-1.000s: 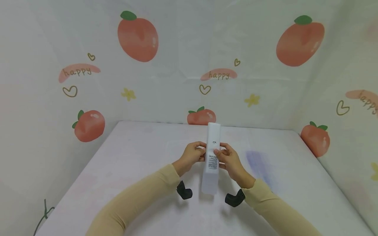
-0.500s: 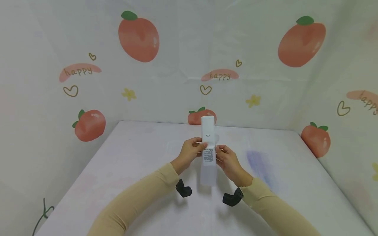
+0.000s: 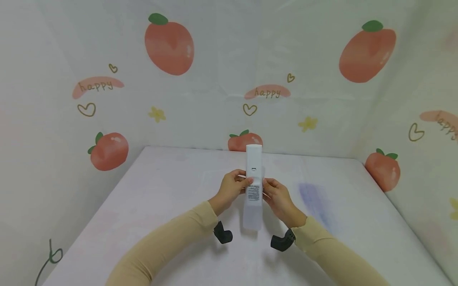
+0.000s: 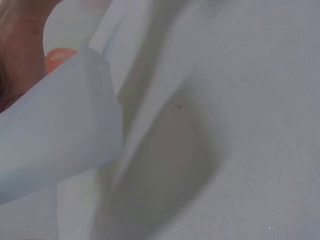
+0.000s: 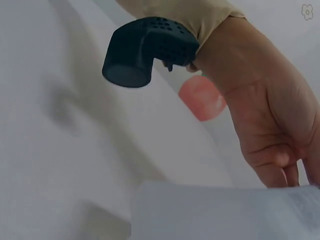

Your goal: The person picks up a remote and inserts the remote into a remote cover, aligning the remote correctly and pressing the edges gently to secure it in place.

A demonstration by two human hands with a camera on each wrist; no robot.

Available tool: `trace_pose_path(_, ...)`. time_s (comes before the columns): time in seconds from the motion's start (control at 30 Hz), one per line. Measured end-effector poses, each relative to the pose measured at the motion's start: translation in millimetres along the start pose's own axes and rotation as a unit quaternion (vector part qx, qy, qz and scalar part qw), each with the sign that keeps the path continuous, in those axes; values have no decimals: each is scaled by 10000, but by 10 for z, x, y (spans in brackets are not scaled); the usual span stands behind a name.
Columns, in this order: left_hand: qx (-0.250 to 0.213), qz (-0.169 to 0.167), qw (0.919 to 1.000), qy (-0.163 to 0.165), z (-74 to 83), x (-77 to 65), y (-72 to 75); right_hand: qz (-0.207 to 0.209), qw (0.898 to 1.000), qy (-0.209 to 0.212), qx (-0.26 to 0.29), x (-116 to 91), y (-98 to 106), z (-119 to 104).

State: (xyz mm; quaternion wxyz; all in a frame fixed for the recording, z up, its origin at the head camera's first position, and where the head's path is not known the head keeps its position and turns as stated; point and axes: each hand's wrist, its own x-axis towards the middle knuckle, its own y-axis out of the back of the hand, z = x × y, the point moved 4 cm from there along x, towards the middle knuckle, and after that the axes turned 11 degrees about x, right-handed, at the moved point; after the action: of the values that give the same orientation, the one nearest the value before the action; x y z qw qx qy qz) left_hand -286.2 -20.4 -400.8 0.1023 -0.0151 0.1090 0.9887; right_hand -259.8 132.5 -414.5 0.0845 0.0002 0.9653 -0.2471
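A long white device (image 3: 254, 157) stands nearly upright in both hands, with a small slot and a printed label (image 3: 253, 193) on the side facing me. Its lower part (image 3: 252, 218) looks paler and translucent. My left hand (image 3: 229, 190) grips the left edge, its thumb across the front just above the label. At the right edge, my right hand (image 3: 282, 200) pinches the device with thumb and bent fingers; some fingertips are hidden behind it. The left wrist view shows the device's pale end (image 4: 65, 125) close up. Its edge (image 5: 215, 215) hides the right fingertips in the right wrist view.
The white tabletop (image 3: 161, 171) lies beneath, with a bluish-purple smudge (image 3: 315, 200) to the right. A white fruit-printed backdrop (image 3: 214, 51) encloses the back and sides. Black wrist mounts (image 3: 223, 234) hang under both cuffs. A green cord (image 3: 50, 256) is at the lower left.
The device has shifted slightly left and turned upright; it rose, then dipped a little. My left thumb has come onto its front, while my right thumb has moved from the front to the right edge.
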Motion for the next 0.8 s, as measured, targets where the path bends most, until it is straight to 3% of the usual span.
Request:
trace_pose_path(0.2, 288, -58, 9994, -189, -7, 14, -22, 653, 9979, -21, 27, 41, 24, 14)
trace_pose_path(0.33, 614, -365, 9970, -310, 6, 19, -60, 860, 9962, 5, -165, 102, 34, -18)
trace_pose_path(0.5, 879, -545, 9941, -321, 29, 25, -78, 565, 9980, 34, -270, 150, 10, -59)
trace_pose_path(0.8, 713, -222, 9969, -267, 39, 32, 22, -145, 9984, -48, -551, 98, -41, -72)
